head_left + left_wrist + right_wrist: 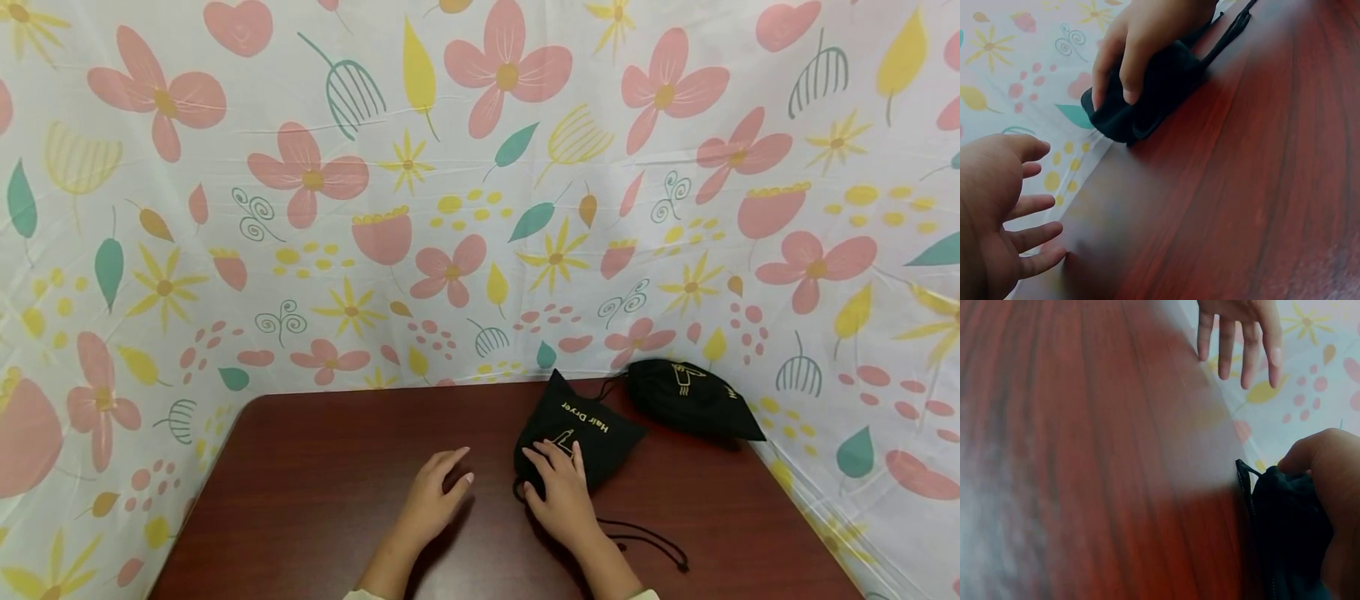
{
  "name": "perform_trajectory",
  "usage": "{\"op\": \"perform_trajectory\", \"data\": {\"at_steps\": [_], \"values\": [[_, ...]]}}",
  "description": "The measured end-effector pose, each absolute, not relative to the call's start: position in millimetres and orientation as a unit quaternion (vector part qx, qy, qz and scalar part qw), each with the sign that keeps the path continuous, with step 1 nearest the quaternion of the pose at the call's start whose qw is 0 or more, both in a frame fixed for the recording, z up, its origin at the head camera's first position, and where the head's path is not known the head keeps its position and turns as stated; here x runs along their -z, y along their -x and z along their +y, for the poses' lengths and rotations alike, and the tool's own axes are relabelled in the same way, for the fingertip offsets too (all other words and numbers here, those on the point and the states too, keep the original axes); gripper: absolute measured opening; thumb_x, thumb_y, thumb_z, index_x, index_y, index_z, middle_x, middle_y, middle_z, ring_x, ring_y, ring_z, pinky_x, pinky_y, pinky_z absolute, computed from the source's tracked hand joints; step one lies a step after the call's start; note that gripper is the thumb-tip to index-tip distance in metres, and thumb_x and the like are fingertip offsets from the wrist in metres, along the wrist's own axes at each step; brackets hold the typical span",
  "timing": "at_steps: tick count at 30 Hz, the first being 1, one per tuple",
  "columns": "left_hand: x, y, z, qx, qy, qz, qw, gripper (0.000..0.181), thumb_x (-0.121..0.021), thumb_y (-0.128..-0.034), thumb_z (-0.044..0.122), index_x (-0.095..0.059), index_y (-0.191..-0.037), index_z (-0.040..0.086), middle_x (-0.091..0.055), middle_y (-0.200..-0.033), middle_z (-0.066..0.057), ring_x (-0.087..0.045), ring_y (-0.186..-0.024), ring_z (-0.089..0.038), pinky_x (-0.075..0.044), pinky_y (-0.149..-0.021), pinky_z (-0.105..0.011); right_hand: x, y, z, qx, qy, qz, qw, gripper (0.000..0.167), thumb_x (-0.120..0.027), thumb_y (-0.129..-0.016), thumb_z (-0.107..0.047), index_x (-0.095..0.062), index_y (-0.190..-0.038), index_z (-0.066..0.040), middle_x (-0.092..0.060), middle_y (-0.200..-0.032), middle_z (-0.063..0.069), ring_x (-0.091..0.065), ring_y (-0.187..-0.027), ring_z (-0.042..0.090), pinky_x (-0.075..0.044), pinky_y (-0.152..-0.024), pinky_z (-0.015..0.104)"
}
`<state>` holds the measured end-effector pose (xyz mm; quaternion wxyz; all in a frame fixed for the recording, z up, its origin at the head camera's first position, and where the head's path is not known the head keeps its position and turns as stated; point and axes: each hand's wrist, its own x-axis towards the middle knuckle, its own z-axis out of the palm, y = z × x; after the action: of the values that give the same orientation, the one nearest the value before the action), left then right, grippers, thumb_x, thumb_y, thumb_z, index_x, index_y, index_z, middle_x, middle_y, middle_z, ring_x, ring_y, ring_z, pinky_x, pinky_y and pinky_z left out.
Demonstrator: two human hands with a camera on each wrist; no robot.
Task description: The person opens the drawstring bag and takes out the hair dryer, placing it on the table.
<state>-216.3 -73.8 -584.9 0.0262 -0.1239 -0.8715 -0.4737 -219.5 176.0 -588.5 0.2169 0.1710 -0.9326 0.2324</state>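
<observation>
A black drawstring bag [611, 446] printed with "Hair Dryer" and a gold dryer outline lies right of the table's middle. My right hand [561, 493] rests on its near left part, fingers spread over the cloth. In the right wrist view the thumb of that hand [1329, 481] touches the dark bag [1291, 531]; its other fingers are hidden there. My left hand [432, 497] hovers over the wood to the left, apart from the bag. Its fingers are loosely extended with nothing between them, as the left wrist view of this hand [1007, 219] also shows.
Another black bag [686, 400] with gold print lies at the back right, by the patterned cloth [480, 192] hanging around the table. A black cord [652, 537] trails over the dark red wooden tabletop [322, 467] near my right wrist.
</observation>
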Motion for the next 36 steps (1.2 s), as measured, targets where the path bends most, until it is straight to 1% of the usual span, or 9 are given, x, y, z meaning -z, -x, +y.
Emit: {"op": "perform_trajectory", "data": {"at_steps": [5, 10, 14, 18, 21, 27, 30, 36], "values": [[586.3, 213.2, -70.8, 0.475, 0.120, -0.871, 0.028, 0.045, -0.062, -0.1013, 0.035, -0.054, -0.145, 0.031, -0.057, -0.143, -0.004, -0.053, -0.136, -0.033, -0.043, -0.109, -0.060, 587.9, 218.9, 169.9, -0.237, -0.188, -0.929, 0.214, 0.050, -0.080, -0.082, -0.014, -0.067, -0.130, -0.014, -0.062, -0.135, 0.010, -0.052, -0.135, 0.035, -0.018, -0.118, 0.069], [586.4, 210.9, -69.0, 0.468, 0.136, -0.872, 0.048, 0.042, -0.064, -0.1001, 0.029, -0.059, -0.142, 0.027, -0.061, -0.140, -0.002, -0.057, -0.132, -0.029, -0.046, -0.107, -0.056, 588.4, 218.8, 163.8, -0.244, -0.194, -0.927, 0.209, 0.050, -0.080, -0.082, -0.014, -0.067, -0.131, -0.015, -0.062, -0.136, 0.010, -0.052, -0.135, 0.034, -0.017, -0.119, 0.068], [587.3, 210.5, -66.9, 0.462, 0.144, -0.873, 0.056, 0.042, -0.065, -0.0994, 0.027, -0.059, -0.141, 0.027, -0.062, -0.138, 0.000, -0.059, -0.130, -0.026, -0.049, -0.105, -0.053, 587.2, 217.7, 158.2, -0.244, -0.204, -0.926, 0.202, 0.050, -0.079, -0.084, -0.015, -0.066, -0.132, -0.016, -0.062, -0.137, 0.009, -0.052, -0.135, 0.033, -0.018, -0.120, 0.067], [586.6, 209.4, -64.7, 0.466, 0.149, -0.871, 0.044, 0.043, -0.066, -0.0991, 0.026, -0.059, -0.141, 0.029, -0.060, -0.139, 0.000, -0.060, -0.127, -0.025, -0.054, -0.098, -0.047, 585.8, 216.6, 152.7, -0.244, -0.216, -0.925, 0.196, 0.050, -0.078, -0.084, -0.017, -0.066, -0.132, -0.017, -0.062, -0.137, 0.008, -0.052, -0.136, 0.031, -0.018, -0.121, 0.067], [586.3, 208.4, -63.7, 0.473, 0.154, -0.867, 0.027, 0.044, -0.066, -0.0993, 0.027, -0.058, -0.142, 0.027, -0.059, -0.140, -0.003, -0.061, -0.126, -0.026, -0.057, -0.093, -0.043, 585.0, 216.0, 149.1, -0.251, -0.226, -0.922, 0.187, 0.049, -0.078, -0.085, -0.017, -0.065, -0.133, -0.017, -0.062, -0.138, 0.008, -0.052, -0.136, 0.031, -0.017, -0.121, 0.067], [588.4, 206.9, -62.9, 0.480, 0.158, -0.863, 0.006, 0.049, -0.065, -0.0994, 0.029, -0.054, -0.146, 0.021, -0.056, -0.142, -0.008, -0.059, -0.127, -0.030, -0.056, -0.095, -0.045, 584.7, 216.2, 143.8, -0.256, -0.249, -0.916, 0.181, 0.050, -0.078, -0.085, -0.018, -0.065, -0.134, -0.016, -0.061, -0.138, 0.008, -0.052, -0.135, 0.031, -0.018, -0.120, 0.069], [590.4, 206.2, -62.1, 0.471, 0.158, -0.868, 0.007, 0.050, -0.065, -0.0993, 0.031, -0.053, -0.147, 0.024, -0.056, -0.142, -0.007, -0.059, -0.128, -0.029, -0.055, -0.097, -0.047, 585.1, 216.4, 142.4, -0.249, -0.258, -0.915, 0.185, 0.050, -0.078, -0.085, -0.020, -0.066, -0.133, -0.017, -0.062, -0.137, 0.007, -0.053, -0.134, 0.030, -0.020, -0.119, 0.069], [593.7, 205.2, -60.7, 0.471, 0.160, -0.867, 0.009, 0.051, -0.064, -0.0994, 0.036, -0.051, -0.148, 0.027, -0.056, -0.143, -0.006, -0.056, -0.131, -0.032, -0.049, -0.104, -0.056, 585.2, 217.1, 140.6, -0.245, -0.271, -0.913, 0.179, 0.050, -0.077, -0.085, -0.023, -0.066, -0.133, -0.019, -0.062, -0.137, 0.006, -0.053, -0.135, 0.028, -0.021, -0.119, 0.067]]}}
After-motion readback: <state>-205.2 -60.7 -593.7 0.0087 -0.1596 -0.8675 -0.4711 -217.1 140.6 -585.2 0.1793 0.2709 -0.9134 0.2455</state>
